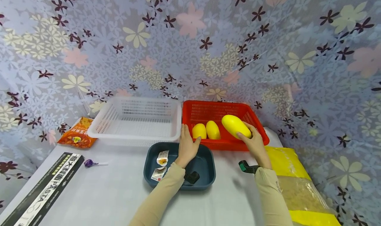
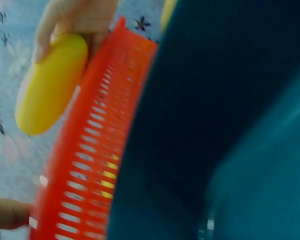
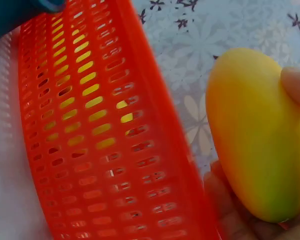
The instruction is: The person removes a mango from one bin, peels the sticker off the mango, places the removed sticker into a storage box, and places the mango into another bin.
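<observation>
In the head view my right hand (image 1: 256, 143) holds a yellow mango (image 1: 236, 126) over the right part of the red basket (image 1: 262, 133). The right wrist view shows this mango (image 3: 260, 135) tinged orange and green, with thumb and fingers on opposite sides. Two more mangoes, one on the left (image 1: 199, 131) and one beside it (image 1: 213, 130), lie in the basket. My left hand (image 1: 188, 146) rests at the basket's front left corner, fingers extended and thumb apart. A digit of it (image 2: 10, 212) touches the red rim in the left wrist view.
A dark blue tray (image 1: 208, 183) with small wrapped snacks stands in front. Left of the red basket is a white basket (image 1: 134, 138). Around them lie an orange snack bag (image 1: 78, 133), a lollipop (image 1: 89, 163), a pasta box (image 1: 44, 189) and a yellow bag (image 1: 300, 183).
</observation>
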{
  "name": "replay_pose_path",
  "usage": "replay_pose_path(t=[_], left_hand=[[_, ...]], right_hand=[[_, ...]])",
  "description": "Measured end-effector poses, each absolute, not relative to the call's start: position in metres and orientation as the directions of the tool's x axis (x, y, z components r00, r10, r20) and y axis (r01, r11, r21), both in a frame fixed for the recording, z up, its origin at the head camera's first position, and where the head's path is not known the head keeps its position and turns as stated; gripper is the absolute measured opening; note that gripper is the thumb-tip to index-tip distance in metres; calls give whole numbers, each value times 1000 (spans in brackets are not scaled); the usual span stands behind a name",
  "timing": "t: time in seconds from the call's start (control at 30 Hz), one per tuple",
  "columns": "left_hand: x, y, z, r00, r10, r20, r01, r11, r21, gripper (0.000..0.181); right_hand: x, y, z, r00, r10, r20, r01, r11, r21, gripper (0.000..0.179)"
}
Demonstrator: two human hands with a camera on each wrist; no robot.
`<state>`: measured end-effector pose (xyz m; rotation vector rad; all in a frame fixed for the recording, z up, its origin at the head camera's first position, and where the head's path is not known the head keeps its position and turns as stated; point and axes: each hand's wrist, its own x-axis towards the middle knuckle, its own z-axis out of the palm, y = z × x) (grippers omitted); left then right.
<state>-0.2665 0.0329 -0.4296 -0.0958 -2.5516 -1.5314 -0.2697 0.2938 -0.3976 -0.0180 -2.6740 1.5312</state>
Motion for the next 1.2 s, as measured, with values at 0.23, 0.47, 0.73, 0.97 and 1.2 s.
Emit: replay_pose_path(t=[0.23, 0.47, 0.73, 0.97, 1.2], left_hand=[[-271, 36, -437, -976, -34, 215, 183, 410, 894, 78], [-272, 39, -437, -977, -2, 215, 196, 405, 893, 76], [-274, 40, -439, -978, 27, 205, 200, 374, 906, 75], [-276, 40, -442, -980, 39, 196, 197, 365, 910, 76], [-280, 31, -443, -977, 30, 212, 208, 366, 907, 74]], right_hand=[[-282, 286, -404, -975, 178, 131, -9, 561, -828, 75], [-290, 269, -408, -926, 348, 145, 109, 615, -781, 77], [-288, 262, -416, -918, 324, 230, 102, 751, -652, 71], [-273, 264, -417, -919, 308, 244, 35, 683, -729, 66], [-244, 254, -416, -924, 228, 306, -92, 645, -759, 64]])
